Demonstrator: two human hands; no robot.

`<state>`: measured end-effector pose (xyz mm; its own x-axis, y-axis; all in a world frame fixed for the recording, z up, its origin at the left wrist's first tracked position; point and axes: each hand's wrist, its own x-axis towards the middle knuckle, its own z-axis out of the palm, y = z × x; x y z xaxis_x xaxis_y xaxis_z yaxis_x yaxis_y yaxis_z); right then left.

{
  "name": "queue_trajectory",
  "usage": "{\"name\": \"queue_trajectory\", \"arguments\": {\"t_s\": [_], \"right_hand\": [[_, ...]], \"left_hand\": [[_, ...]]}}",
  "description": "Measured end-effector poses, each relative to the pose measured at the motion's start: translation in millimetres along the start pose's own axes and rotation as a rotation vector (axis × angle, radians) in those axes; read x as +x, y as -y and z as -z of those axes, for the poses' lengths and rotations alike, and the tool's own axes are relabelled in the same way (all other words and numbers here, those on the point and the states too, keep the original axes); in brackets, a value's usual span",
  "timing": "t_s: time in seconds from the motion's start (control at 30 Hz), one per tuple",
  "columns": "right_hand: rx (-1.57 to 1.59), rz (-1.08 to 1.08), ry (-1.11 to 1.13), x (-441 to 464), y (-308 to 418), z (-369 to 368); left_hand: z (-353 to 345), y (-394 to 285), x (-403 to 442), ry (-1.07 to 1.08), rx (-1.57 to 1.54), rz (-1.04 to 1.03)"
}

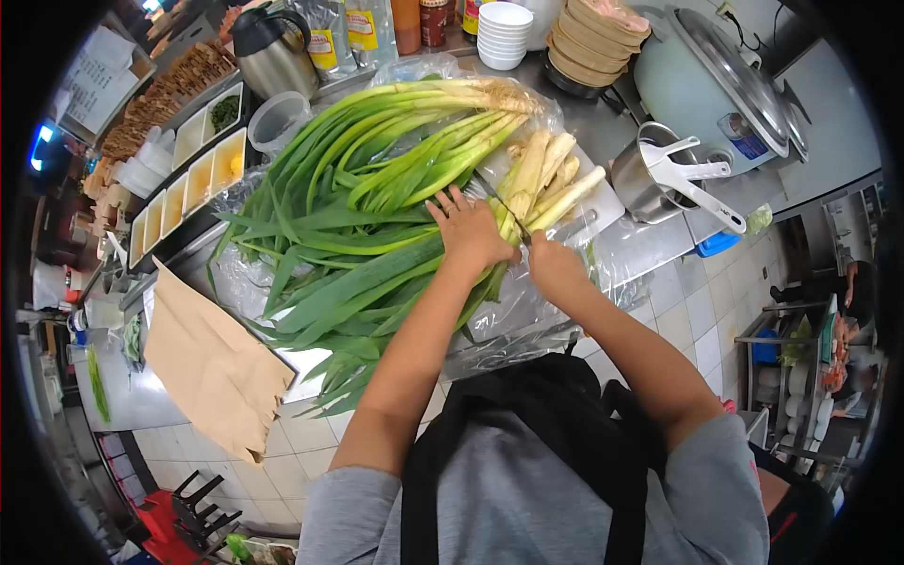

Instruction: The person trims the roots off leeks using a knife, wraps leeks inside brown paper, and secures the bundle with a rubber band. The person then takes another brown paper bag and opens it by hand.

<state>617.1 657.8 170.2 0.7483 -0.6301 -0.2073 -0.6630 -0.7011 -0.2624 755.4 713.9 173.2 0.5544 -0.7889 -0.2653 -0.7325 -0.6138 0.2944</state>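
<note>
Long green leeks or large scallions point(377, 268) lie across the metal counter on clear plastic, their pale root ends point(541, 179) to the right. My left hand point(466, 231) rests on the stalks with its fingers spread, pressing them down. My right hand point(556, 268) is closed around the handle of a knife point(516, 224), whose dark blade lies across the stalks near the pale ends. Behind them is a second bunch point(424, 118) with thinner stalks and fine roots. Part of a white cutting board point(598, 209) shows under the pale ends.
Brown paper point(212, 363) hangs over the counter's left edge. Sauce trays point(188, 184), a steel jug point(273, 56) and a plastic tub point(280, 122) stand at the back left. White bowls point(504, 38), a steel pot point(650, 174) with white-handled tools and a large cooker point(706, 89) stand at the back right.
</note>
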Motion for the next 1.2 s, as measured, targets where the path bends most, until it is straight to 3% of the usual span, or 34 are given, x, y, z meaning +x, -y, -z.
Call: {"name": "queue_trajectory", "arguments": {"t_s": [0.33,0.53,0.63,0.7,0.8,0.93,1.07,1.13,1.2], "right_hand": [[0.082,0.013,-0.105,10.2,-7.9,-14.7],[0.080,-0.026,0.008,3.5,-21.5,-11.2],[0.206,0.022,-0.061,11.7,-33.6,-15.1],[0.308,0.061,0.007,21.1,-46.4,-18.8],[0.169,0.018,-0.091,13.7,-35.1,-26.7],[0.195,-0.077,-0.007,-27.1,-15.3,31.1],[0.284,0.004,0.056,-74.5,-68.0,73.9],[0.612,-0.153,0.136,-86.3,-86.4,91.2],[0.596,-0.162,0.013,-83.7,-99.0,87.2]], "left_hand": [[-2.6,-6.4,-0.1,0.033,0.036,0.020],[-0.8,-7.1,-0.8,0.033,0.053,0.022],[-2.5,-5.2,-3.1,0.005,0.043,-0.021],[-1.5,-6.7,-4.4,-0.039,0.064,-0.031],[8.4,-10.4,-10.7,0.052,0.093,-0.010],[8.8,-10.1,-11.4,0.021,0.079,0.014],[8.4,-7.4,-4.5,0.083,0.077,0.018],[11.4,-9.8,-4.6,0.107,0.074,0.026],[14.1,-11.6,-6.2,0.140,0.084,0.039]]}}
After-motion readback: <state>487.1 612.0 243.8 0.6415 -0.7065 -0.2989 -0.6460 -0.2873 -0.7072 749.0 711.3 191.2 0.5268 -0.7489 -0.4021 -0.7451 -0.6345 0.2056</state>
